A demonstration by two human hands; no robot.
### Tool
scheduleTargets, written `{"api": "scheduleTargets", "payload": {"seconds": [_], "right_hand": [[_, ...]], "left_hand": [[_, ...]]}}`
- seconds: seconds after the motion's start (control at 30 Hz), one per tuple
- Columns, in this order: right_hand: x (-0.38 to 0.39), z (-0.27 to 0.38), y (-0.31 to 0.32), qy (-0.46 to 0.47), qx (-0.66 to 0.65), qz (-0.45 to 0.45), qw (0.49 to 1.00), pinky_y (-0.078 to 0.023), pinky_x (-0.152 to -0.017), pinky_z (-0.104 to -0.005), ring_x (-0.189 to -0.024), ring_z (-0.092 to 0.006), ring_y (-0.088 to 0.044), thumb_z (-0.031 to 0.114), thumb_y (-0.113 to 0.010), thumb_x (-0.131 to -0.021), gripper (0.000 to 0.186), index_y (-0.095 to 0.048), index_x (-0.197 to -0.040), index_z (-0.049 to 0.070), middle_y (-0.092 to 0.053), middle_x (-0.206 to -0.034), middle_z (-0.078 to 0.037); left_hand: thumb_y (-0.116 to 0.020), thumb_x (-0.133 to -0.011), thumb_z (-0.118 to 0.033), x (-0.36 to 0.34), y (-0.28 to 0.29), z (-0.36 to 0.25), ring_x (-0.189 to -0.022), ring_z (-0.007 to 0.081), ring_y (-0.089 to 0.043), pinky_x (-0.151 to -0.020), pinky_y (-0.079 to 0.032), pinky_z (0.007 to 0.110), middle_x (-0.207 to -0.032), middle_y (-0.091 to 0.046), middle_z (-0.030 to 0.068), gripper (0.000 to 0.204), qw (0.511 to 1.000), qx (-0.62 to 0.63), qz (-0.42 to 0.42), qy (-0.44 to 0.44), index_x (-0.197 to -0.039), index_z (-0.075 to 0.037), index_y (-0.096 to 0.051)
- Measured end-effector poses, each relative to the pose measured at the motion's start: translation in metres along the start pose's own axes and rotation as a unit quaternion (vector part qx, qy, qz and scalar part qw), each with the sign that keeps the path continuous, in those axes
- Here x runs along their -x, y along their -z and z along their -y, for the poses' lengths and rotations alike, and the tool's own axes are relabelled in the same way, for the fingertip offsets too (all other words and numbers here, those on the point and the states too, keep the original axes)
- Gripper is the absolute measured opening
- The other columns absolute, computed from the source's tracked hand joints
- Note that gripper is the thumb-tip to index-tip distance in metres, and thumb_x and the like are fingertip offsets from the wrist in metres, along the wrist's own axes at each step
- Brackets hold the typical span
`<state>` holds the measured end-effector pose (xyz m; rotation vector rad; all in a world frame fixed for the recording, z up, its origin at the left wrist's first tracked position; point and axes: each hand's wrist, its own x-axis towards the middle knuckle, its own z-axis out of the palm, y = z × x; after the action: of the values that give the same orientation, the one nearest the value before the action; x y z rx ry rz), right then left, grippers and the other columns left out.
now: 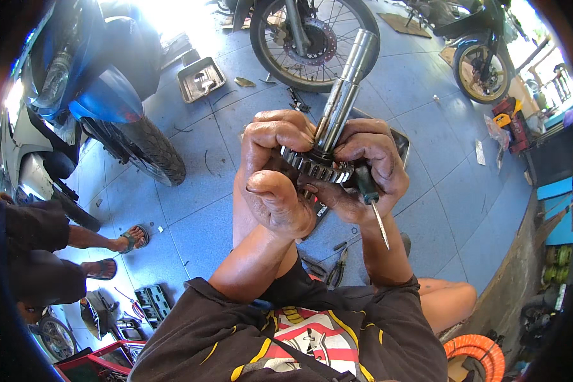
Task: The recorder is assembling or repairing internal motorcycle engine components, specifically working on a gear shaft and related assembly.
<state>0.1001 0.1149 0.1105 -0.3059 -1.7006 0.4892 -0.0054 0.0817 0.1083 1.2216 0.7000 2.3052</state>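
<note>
Both hands grip a steel shaft (344,86) with a toothed gear (315,167) at its lower end, the shaft tilted up and to the right. My left hand (277,188) has its fingers curled over the gear's left side, with the thumb raised in front. My right hand (379,162) pinches the gear's right side and also holds a dark-handled screwdriver (367,186), its thin metal blade pointing down toward me. Below my hands, pliers (335,270) and small dark parts lie on the blue tiles. A metal tray behind my right hand is partly hidden.
Motorcycles stand at the left (111,95), top (315,48) and upper right (484,70). A metal pan (200,79) lies on the tiles (191,223). A seated person's sandaled feet (130,239) are at left, near a tool case (151,304). An orange coil (474,360) lies lower right.
</note>
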Motion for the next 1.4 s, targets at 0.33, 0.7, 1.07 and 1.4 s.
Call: {"api": "scheduleTargets", "payload": {"seconds": [0.33,0.7,1.07,1.4], "right_hand": [[0.007,0.001,0.001,0.019,0.009,-0.022,1.0,-0.051,-0.072,-0.0314,-0.083,-0.0232,-0.065,0.015,-0.088,-0.061,0.041,-0.063,-0.09,0.004,-0.064,-0.094,-0.015],[0.006,0.006,0.008,-0.027,0.015,-0.016,0.999,-0.05,-0.07,-0.0309,-0.081,-0.025,-0.063,0.012,-0.086,-0.063,0.039,-0.06,-0.09,0.002,-0.063,-0.09,-0.015],[0.005,0.02,0.018,-0.009,0.049,-0.008,0.999,-0.051,-0.071,-0.0314,-0.082,-0.0266,-0.064,0.009,-0.084,-0.062,0.036,-0.063,-0.09,0.001,-0.063,-0.092,-0.016],[0.003,0.028,0.021,-0.089,0.089,0.023,0.992,-0.047,-0.059,-0.0236,-0.07,-0.0126,-0.06,0.004,-0.081,-0.068,0.039,-0.066,-0.105,0.003,-0.061,-0.098,-0.012]], "left_hand": [[-0.033,-0.085,-0.077,0.004,-0.001,-0.008,-0.082,0.0185,-0.045,-0.079,-0.042,0.036,-0.088,-0.045,0.0089,0.074,0.998,-0.034,0.03,0.043,-0.086,-0.004,-0.046],[-0.039,-0.085,-0.074,0.003,-0.002,0.001,-0.083,0.0169,-0.045,-0.077,-0.042,0.034,-0.088,-0.046,0.0073,0.069,0.995,0.044,0.03,0.089,-0.085,-0.006,-0.047],[-0.058,-0.08,-0.067,0.008,-0.004,0.003,-0.084,0.0149,-0.046,-0.073,-0.043,0.03,-0.087,-0.044,0.005,0.061,0.995,0.022,0.077,0.055,-0.085,-0.007,-0.045],[-0.06,-0.094,-0.038,0.001,0.0,0.014,-0.075,0.0168,-0.054,-0.071,-0.046,0.033,-0.083,-0.055,0.0053,0.032,0.905,0.321,-0.008,0.279,-0.087,-0.007,-0.052]]}}
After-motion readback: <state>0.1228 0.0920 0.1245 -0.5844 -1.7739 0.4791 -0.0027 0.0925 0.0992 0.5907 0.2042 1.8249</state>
